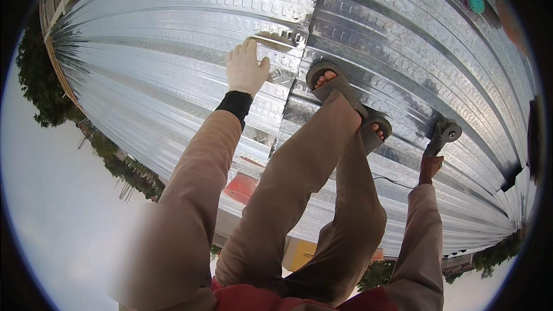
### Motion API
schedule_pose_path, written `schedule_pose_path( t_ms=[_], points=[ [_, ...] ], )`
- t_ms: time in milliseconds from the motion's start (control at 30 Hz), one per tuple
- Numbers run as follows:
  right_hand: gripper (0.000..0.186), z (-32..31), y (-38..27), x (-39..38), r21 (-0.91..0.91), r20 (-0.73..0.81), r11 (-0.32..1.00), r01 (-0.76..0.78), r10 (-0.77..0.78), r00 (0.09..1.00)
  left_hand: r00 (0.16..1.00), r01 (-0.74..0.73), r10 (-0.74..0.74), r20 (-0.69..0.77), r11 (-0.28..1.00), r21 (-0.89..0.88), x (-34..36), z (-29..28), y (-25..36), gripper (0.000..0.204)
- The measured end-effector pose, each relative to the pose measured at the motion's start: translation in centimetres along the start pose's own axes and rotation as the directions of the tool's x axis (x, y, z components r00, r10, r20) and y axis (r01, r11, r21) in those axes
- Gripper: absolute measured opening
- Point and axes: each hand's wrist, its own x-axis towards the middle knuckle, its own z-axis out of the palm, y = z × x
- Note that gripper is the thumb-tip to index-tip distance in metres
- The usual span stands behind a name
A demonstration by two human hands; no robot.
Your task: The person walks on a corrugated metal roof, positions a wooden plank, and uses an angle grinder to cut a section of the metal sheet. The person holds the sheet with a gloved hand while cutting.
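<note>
And here is the angle grinder [441,137], out over the right-hand part of the metal decking [190,63], between the standing feet and the decking's right end. Its round grey disc [452,133] faces up to view; whether the tool touches the ribs below, I cannot tell. Gripping it is the right hand [430,169], bare, fingers clamped round the body, arm stretched in a pale brown sleeve [425,219]. A thin dark cable [393,182] curves over the decking, just left of that wrist.

Across to the left hand [247,69], in an off-white glove with a black cuff [236,105]: nothing in its grasp, thumb well out, the other fingers nearly together. It sits over the sheet left of the seam [295,75]; contact with the metal is impossible to judge.

Between the two arms, dark sandals [344,89] planted on the decking right of that seam, toes showing, brown trousers [305,155] above. Near the seam lies a red patch [242,187], partly behind the leg. Away toward the decking's far right corner, a teal object [473,0] with a dark cord. And trees [43,75] stand beyond the left edge.
</note>
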Motion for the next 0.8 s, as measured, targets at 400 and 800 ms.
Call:
schedule_pose_path(
  t_ms=[400,800],
  points=[
    [0.040,-7.5,-36.4,-13.4,0.911,0.195,0.305,0.279,-0.912,0.361,0.958,0.067,-0.047,-0.284,0.996,0.062,-5.4,8.7,6.0,0.070],
    [0.042,11.3,-57.5,-12.2,0.956,0.050,0.016,0.292,-0.993,-0.110,0.951,-0.001,-0.027,-0.309,0.996,-0.090,-5.6,7.2,6.0,0.055]
  ],
)
